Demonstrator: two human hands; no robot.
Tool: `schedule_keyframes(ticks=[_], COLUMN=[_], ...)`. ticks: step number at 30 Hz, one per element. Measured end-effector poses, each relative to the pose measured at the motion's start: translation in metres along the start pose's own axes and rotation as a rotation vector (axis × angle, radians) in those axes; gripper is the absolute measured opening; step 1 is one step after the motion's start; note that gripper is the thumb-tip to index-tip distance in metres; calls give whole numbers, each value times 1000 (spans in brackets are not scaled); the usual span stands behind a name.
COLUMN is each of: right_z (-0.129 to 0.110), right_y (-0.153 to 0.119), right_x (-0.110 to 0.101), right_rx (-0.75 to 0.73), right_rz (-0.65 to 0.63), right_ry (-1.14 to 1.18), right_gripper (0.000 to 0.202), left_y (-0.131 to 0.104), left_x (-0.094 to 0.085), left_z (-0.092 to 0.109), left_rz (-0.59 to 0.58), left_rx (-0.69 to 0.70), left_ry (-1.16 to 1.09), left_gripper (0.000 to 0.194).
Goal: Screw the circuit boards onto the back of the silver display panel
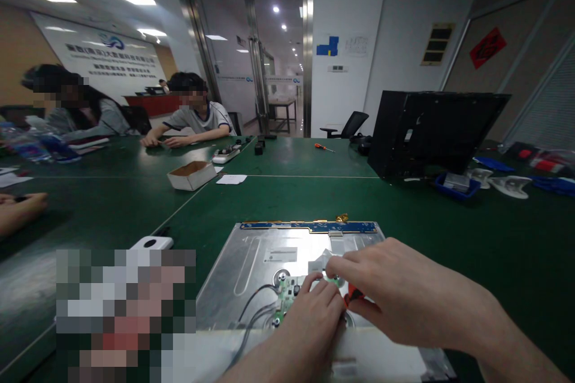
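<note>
A silvery metal panel (229,269) lies on the green table, with a blue circuit strip (309,227) along its far edge. On its middle is a green circuit board (287,294), with dark cables (256,314) running from its left side. My left hand (317,311) rests over the board, its fingers bent together at the board's surface; what is under the fingertips is hidden. Just right of it, my right hand (381,293) is closed around an orange and black tool handle (353,294). The tool's tip is hidden behind my hands.
An open white box (192,176), white paper (232,179) and a power strip (226,155) lie beyond the panel. A black monitor-like casing (435,131) stands at right, near a blue tray (457,185). An orange screwdriver (323,148) lies farther back. Two people sit at left.
</note>
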State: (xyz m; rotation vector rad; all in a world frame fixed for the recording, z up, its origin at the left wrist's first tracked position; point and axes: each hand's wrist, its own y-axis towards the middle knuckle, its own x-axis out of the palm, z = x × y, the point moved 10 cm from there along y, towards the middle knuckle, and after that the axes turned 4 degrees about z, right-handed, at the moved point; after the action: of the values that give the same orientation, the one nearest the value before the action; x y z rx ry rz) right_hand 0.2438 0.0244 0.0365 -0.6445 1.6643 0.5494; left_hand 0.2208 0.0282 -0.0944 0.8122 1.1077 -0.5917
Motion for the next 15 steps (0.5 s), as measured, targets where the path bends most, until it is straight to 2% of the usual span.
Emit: schedule_keyframes(ticks=[7, 11, 15], right_z=[4, 7, 4], right_y=[4, 7, 6], right_x=[-2, -3, -3], right_rx=[27, 61, 44], right_rz=[40, 50, 31], right_ry=[-16, -31, -22], right_gripper=[18, 14, 12], left_y=[2, 1, 0], left_x=[8, 4, -2], left_z=[-7, -8, -6], left_rz=[-34, -54, -64], left_rx=[-49, -90, -78], left_ry=[-2, -59, -46], left_gripper=[19, 25, 21])
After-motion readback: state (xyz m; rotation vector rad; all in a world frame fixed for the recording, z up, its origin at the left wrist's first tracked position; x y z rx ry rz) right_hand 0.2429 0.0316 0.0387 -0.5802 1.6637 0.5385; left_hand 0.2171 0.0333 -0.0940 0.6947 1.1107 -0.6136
